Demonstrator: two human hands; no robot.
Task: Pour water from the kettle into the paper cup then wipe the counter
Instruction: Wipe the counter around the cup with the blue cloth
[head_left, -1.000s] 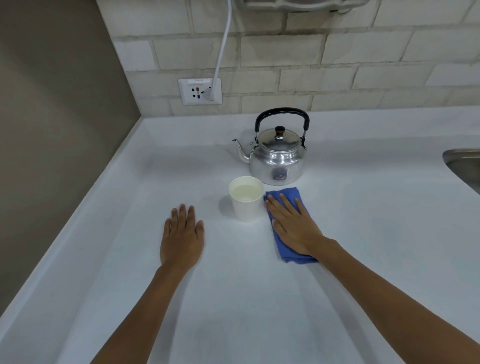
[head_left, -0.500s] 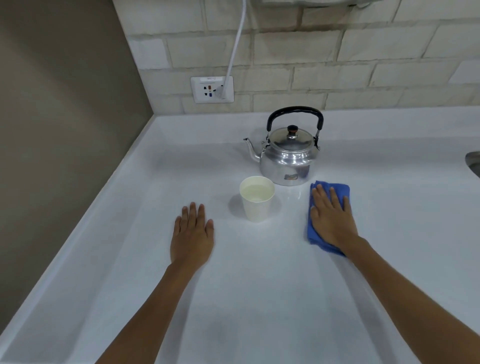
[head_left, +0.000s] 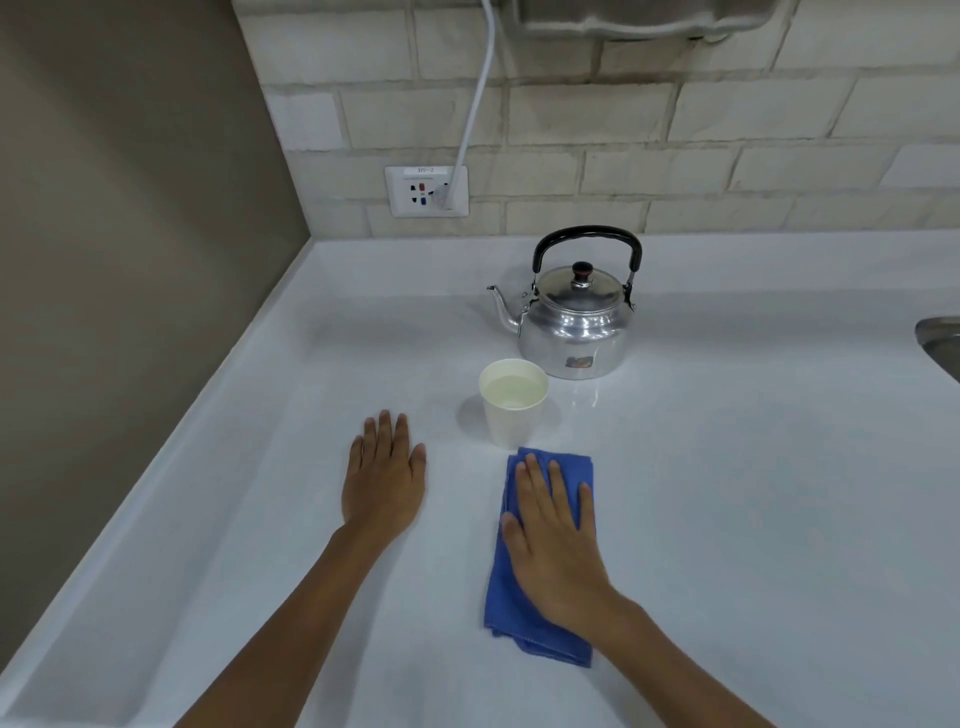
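A shiny metal kettle with a black handle stands upright at the back of the white counter, spout pointing left. Just in front of it stands a white paper cup holding water. A folded blue cloth lies on the counter directly in front of the cup. My right hand presses flat on the cloth, fingers spread and pointing toward the cup. My left hand rests flat on the bare counter to the left of the cup, holding nothing.
A brown side wall bounds the counter on the left. A wall socket with a white cable plugged in sits on the tiled back wall. The rim of a metal sink shows at the right edge.
My right hand has slid the blue cloth from the right of the cup, beside the kettle, back toward me and left, to just in front of the cup. My left hand stayed put.
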